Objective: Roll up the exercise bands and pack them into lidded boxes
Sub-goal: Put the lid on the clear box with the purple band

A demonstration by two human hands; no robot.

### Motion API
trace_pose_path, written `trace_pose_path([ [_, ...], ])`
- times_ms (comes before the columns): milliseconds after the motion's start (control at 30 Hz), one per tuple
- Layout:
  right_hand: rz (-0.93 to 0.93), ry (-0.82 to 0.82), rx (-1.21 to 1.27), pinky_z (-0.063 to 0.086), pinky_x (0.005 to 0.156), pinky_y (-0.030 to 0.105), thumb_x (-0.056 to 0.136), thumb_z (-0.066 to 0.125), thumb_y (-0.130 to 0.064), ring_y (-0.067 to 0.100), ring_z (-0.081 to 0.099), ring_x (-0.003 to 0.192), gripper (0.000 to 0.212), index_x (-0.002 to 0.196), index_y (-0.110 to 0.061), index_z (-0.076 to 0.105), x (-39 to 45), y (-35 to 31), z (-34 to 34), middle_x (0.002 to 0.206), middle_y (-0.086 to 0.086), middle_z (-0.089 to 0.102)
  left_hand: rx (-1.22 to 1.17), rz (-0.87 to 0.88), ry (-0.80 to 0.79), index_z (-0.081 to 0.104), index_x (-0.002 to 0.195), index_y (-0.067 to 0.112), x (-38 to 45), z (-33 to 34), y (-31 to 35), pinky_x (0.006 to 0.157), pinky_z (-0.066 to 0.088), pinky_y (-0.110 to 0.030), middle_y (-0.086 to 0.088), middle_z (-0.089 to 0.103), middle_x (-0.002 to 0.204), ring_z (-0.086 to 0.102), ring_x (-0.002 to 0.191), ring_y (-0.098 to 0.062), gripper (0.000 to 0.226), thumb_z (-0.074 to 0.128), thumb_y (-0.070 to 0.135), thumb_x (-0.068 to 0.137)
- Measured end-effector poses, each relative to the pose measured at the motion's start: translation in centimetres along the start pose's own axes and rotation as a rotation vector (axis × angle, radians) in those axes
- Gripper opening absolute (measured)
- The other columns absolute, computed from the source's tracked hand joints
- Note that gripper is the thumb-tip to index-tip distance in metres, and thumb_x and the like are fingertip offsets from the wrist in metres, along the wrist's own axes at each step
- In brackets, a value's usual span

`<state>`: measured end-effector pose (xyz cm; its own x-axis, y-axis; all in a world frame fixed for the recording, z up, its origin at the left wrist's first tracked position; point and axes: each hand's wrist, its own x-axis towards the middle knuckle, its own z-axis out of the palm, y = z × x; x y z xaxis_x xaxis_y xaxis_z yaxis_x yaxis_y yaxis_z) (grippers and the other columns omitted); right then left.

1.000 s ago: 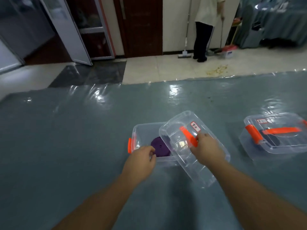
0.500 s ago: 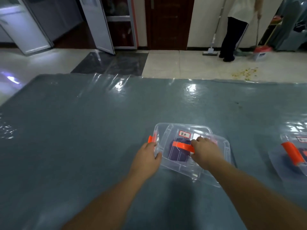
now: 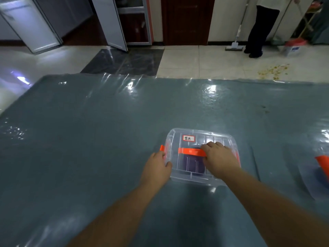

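Observation:
A clear plastic box [image 3: 179, 177] stands on the blue-grey table [image 3: 89, 139] with its clear lid [image 3: 204, 138] lying flat on top. The lid carries an orange handle [image 3: 190, 151] and a white label. A rolled purple exercise band [image 3: 193, 164] shows through the lid inside the box. My right hand [image 3: 219, 157] grips the right part of the orange handle. My left hand [image 3: 157, 166] holds the box's left end, just below its orange side clasp [image 3: 162, 147].
A second clear box with an orange clasp [image 3: 322, 166] sits at the table's right edge, cut off by the frame. Shiny clear film covers the table. Beyond it, a person [image 3: 263, 24] sweeps the tiled floor near a dustpan and scattered debris.
The lid, tilted and held up a second ago, has come down square onto the box. My right hand stayed on the handle and my left hand slid to the box's left end.

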<state>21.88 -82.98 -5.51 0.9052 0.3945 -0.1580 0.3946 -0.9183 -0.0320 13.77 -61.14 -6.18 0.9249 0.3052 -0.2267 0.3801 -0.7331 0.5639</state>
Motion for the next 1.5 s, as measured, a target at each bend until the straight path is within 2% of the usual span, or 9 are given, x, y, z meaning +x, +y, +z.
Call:
trace_pose_path([
  [233,0.325,0.17,0.172,0.052,0.087,0.051,0.089,0.06,-0.001,0.043,0.056,0.108,0.041,0.129,-0.003,0.055,-3.2,4.3,2.9,0.127,0.023,0.059,-0.002,-0.062,0.05,0.065,0.111,0.011,0.8,0.3,1.1,0.084,0.052,-0.038,-0.007,0.065,0.11,0.064,0.097,-0.029,0.023,0.059,0.027,0.096],
  [367,0.445,0.167,0.307,0.051,0.083,0.048,0.1,0.048,-0.008,0.041,0.059,0.099,0.031,0.13,-0.003,0.052,-4.0,5.1,3.2,0.118,0.023,0.06,-0.034,-0.075,0.051,0.065,0.11,0.016,1.3,0.2,1.7,0.078,0.053,-0.038,-0.005,0.07,0.104,0.065,0.091,-0.029,0.02,0.06,0.026,0.094],
  [700,0.415,0.156,0.337,0.05,0.084,0.044,0.104,0.045,-0.015,0.035,0.058,0.1,0.021,0.118,-0.005,0.057,-4.3,5.4,3.4,0.116,0.016,0.061,-0.028,-0.105,-0.018,0.064,0.122,0.02,1.5,0.2,1.2,0.081,0.052,-0.034,-0.003,0.072,0.111,0.067,0.097,-0.028,0.029,0.059,0.018,0.094],
  [900,0.476,0.196,0.443,0.052,0.088,0.049,0.102,0.053,-0.017,0.04,0.06,0.104,0.026,0.125,-0.004,0.058,-4.2,5.2,3.2,0.121,0.019,0.063,-0.082,-0.169,0.022,0.061,0.104,0.022,3.0,0.3,0.8,0.079,0.053,-0.034,-0.004,0.071,0.107,0.064,0.087,-0.024,0.011,0.063,0.029,0.096],
  [967,0.494,0.206,0.486,0.049,0.088,0.048,0.101,0.056,-0.018,0.043,0.06,0.103,0.026,0.122,-0.002,0.058,-4.1,5.2,3.3,0.118,0.022,0.065,-0.132,-0.216,-0.004,0.062,0.119,0.018,3.4,0.5,0.8,0.08,0.047,-0.031,-0.005,0.069,0.116,0.062,0.093,-0.025,0.025,0.063,0.028,0.097],
  [1067,0.602,0.174,0.632,0.047,0.093,0.047,0.101,0.059,-0.022,0.046,0.061,0.113,0.038,0.131,0.002,0.056,-4.0,5.2,2.9,0.124,0.026,0.065,-0.232,-0.348,-0.082,0.036,0.156,0.007,3.8,0.3,1.3,0.1,0.044,-0.037,-0.014,0.053,0.15,0.056,0.131,-0.033,0.066,0.062,0.029,0.1],
  [1133,0.653,0.109,0.721,0.045,0.09,0.042,0.103,0.058,-0.026,0.045,0.061,0.118,0.044,0.135,0.004,0.053,-4.0,5.3,2.3,0.129,0.026,0.064,-0.258,-0.377,-0.091,0.03,0.16,0.007,4.4,0.2,1.2,0.11,0.043,-0.04,-0.014,0.047,0.157,0.052,0.138,-0.034,0.076,0.067,0.028,0.097],
  [1267,0.674,0.032,0.821,0.038,0.08,0.034,0.104,0.056,-0.028,0.035,0.059,0.097,0.04,0.13,0.002,0.056,-3.6,6.0,1.7,0.115,0.018,0.066,-0.267,-0.299,-0.068,0.065,0.126,0.009,4.9,0.2,0.9,0.073,0.051,-0.029,-0.007,0.071,0.114,0.065,0.088,-0.021,0.037,0.07,0.014,0.09],
  [1500,0.772,0.021,1.084,0.041,0.084,0.033,0.1,0.066,-0.02,0.03,0.057,0.096,0.041,0.133,0.002,0.055,-3.2,6.9,1.7,0.103,0.01,0.053,-0.195,-0.275,-0.077,0.065,0.114,0.012,5.2,0.5,2.1,0.075,0.047,-0.033,-0.005,0.067,0.103,0.063,0.087,-0.024,0.024,0.065,0.008,0.091],
])
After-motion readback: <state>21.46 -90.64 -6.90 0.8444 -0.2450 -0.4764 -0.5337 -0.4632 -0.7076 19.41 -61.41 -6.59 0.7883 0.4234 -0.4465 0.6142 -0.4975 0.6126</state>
